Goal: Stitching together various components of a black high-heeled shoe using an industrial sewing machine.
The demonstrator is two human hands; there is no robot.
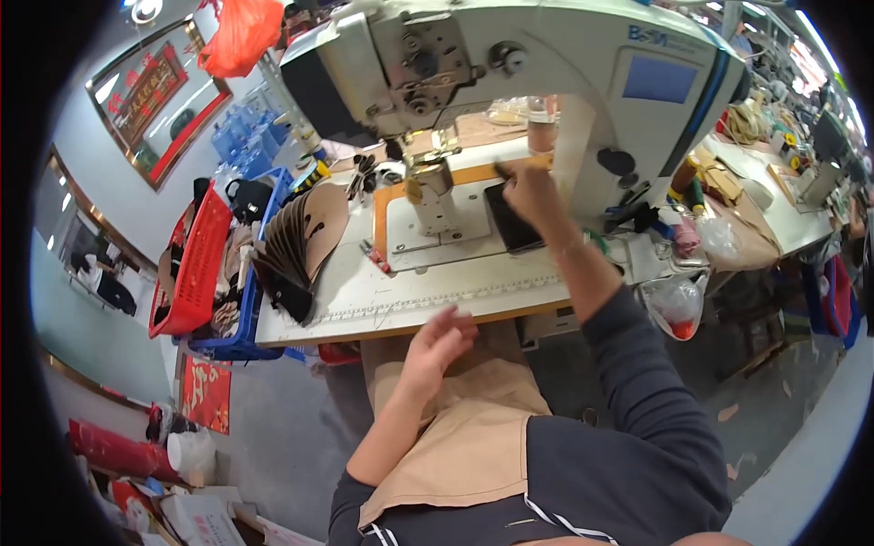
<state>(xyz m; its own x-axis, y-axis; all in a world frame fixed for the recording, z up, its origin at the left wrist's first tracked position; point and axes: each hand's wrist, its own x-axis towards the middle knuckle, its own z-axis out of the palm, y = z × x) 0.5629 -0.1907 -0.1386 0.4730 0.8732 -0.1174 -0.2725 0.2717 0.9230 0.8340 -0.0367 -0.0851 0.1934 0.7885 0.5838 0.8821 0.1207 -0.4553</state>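
Note:
My right hand (535, 193) reaches over the bed of a white sewing machine (583, 45), its fingers closed; a small dark tip shows at them, too small to name. Just below that hand lies a flat black rectangular piece (514, 220), beside the machine's post (433, 196). My left hand (441, 348) hovers in front of the table's near edge, fingers loosely apart and holding nothing. To the left on the white tabletop (437, 284) stands a fanned stack of brown curved pieces (308, 232). Small red-handled snips (375, 257) lie between stack and post.
Left of the table are a red basket (193, 264) and a blue crate (238, 338) filled with pieces. A red plastic bag (241, 38) hangs at upper left. Thread spools and plastic-wrapped items (715, 238) crowd the right end. A tan apron (473, 455) covers my lap.

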